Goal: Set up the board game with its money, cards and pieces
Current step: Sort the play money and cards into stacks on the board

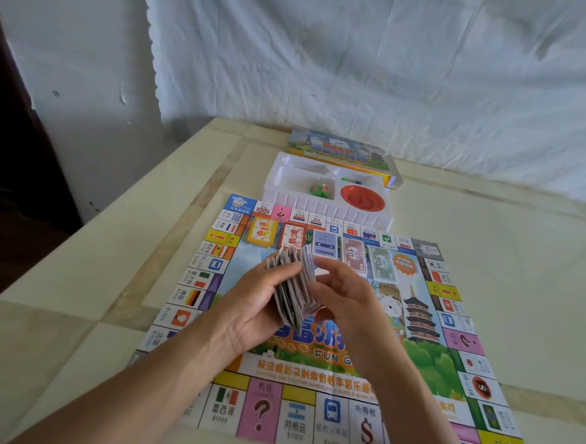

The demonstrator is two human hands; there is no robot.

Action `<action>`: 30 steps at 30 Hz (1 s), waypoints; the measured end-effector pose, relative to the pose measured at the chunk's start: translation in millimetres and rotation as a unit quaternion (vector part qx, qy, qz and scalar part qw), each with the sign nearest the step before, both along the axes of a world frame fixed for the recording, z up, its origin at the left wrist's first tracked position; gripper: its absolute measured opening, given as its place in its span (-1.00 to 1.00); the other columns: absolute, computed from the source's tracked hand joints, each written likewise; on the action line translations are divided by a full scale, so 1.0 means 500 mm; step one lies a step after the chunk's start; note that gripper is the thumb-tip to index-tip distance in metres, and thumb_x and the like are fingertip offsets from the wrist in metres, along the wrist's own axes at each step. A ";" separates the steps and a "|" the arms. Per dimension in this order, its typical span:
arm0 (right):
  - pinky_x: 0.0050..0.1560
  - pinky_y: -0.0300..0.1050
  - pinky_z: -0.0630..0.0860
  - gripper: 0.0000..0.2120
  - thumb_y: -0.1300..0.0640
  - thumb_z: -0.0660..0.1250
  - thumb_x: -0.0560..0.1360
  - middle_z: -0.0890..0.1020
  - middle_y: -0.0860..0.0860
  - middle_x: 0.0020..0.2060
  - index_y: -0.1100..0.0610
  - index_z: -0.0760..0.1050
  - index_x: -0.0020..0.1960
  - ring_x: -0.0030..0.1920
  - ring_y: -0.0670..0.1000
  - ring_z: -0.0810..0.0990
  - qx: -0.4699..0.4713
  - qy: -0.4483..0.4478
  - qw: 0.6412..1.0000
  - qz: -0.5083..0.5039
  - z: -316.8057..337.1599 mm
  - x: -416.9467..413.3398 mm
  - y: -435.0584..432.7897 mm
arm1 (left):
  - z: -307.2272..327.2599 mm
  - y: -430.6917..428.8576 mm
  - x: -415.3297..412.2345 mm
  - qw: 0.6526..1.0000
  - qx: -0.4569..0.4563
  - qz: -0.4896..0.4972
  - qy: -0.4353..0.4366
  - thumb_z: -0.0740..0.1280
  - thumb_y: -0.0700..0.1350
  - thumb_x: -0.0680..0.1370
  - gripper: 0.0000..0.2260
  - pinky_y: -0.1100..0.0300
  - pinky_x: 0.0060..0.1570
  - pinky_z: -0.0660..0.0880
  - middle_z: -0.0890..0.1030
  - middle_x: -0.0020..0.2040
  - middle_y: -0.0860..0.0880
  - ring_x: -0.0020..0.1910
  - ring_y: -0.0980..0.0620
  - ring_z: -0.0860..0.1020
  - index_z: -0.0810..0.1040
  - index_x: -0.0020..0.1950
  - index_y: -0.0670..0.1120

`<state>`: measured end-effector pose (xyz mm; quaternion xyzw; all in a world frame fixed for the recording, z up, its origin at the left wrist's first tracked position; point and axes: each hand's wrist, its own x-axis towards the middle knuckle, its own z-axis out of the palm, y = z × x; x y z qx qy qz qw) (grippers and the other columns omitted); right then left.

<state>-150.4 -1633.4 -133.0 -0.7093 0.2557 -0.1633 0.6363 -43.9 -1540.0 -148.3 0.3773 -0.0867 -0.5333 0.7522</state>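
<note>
We hold the stack (292, 290) above the board (307, 411): left hand (262, 302) curled under it, right hand (345, 293) pinching its right edge. Its long axis points away, toward 5 piles (352, 259) just beyond both hands.

table (75, 277) | on it: game board (423, 363), white tray (276, 193), box (337, 149)

Over the game board (430, 360), the left hand (255, 305) and right hand (348, 300) are bare, with slender fingers (333, 271), and the left forearm (137, 384) and right forearm (411, 400) are bare-skinned as far as they show.
</note>
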 end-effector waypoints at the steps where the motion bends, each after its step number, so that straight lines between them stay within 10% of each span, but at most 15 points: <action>1: -0.25 -0.12 0.48 -0.69 0.29 0.24 0.56 0.65 0.13 -0.14 0.13 0.42 0.29 -0.25 0.06 0.59 0.020 -0.010 1.000 -0.002 0.001 -0.001 -0.003 | 0.001 0.001 0.001 1.000 -0.004 -0.001 0.004 0.27 -0.20 0.55 -0.73 -0.03 -0.09 0.56 0.58 -0.07 -0.23 -0.10 -0.14 0.58 0.49 0.23 -0.22; 14: -0.20 -0.07 0.44 -0.63 0.39 0.19 0.53 0.60 0.18 -0.16 0.02 0.49 0.21 -0.19 0.11 0.52 0.056 -0.053 0.997 -0.005 -0.001 -0.009 -0.019 | 0.006 0.004 0.005 1.000 -0.002 -0.008 0.011 0.24 -0.19 0.57 -0.75 -0.12 0.13 0.46 0.56 0.04 -0.25 0.02 -0.17 0.54 0.51 0.23 -0.21; 30: -0.22 -0.17 0.48 -0.68 0.28 0.32 0.51 0.59 0.14 -0.17 0.11 0.42 0.23 -0.22 0.04 0.56 0.063 -0.031 0.997 0.013 -0.012 0.003 0.006 | 0.004 0.001 -0.002 0.997 -0.008 -0.019 -0.073 0.37 -0.23 0.44 -0.78 0.04 -0.25 0.52 0.56 -0.15 -0.15 -0.20 -0.09 0.55 0.48 0.07 -0.17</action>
